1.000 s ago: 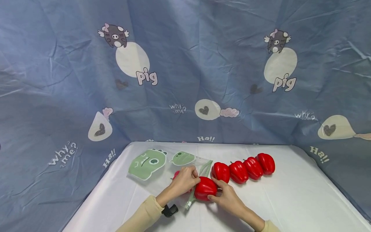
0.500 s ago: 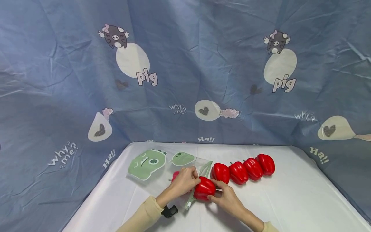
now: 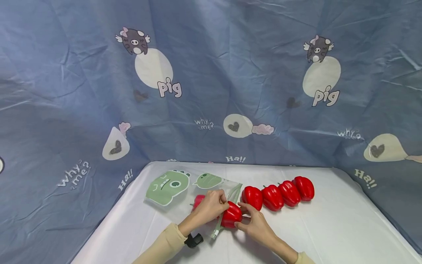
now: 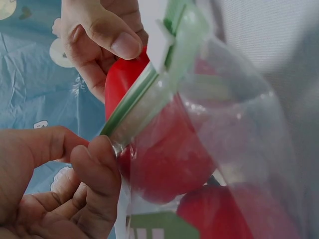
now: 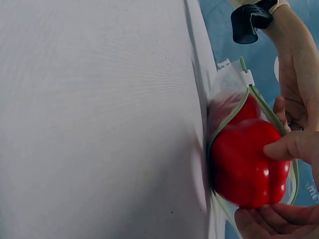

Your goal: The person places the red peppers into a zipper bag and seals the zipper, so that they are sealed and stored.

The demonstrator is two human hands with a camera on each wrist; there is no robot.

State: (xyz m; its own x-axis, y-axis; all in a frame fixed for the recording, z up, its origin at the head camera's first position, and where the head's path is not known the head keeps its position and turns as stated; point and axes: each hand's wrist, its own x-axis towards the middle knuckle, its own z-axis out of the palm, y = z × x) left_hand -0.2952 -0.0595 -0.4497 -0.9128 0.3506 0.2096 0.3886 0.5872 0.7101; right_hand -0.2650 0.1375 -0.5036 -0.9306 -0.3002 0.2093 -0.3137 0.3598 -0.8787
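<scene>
A clear zip bag (image 3: 169, 190) with a green cartoon print lies on the table, its mouth facing right. My left hand (image 3: 211, 206) pinches the green zip edge (image 4: 132, 102) between thumb and finger. At the mouth, my right hand (image 3: 256, 224) grips a red bell pepper (image 3: 232, 215) between thumb and fingers. In the right wrist view this bell pepper (image 5: 244, 164) sits between the parted zip strips, its near end outside. Through the plastic, another bell pepper (image 4: 219, 214) shows deeper in the bag. A white slider (image 3: 215, 232) sits at the zip's near end.
Several more red bell peppers (image 3: 273, 198) lie in a slanting row to the right of the bag. A white cloth covers the table (image 3: 336, 220). Behind it hangs a blue printed curtain (image 3: 204, 91). A black device (image 3: 193, 240) is at my left wrist.
The right hand has pushed its bell pepper leftward, farther into the bag. The left hand keeps its pinch on the zip edge. The head view has shifted slightly.
</scene>
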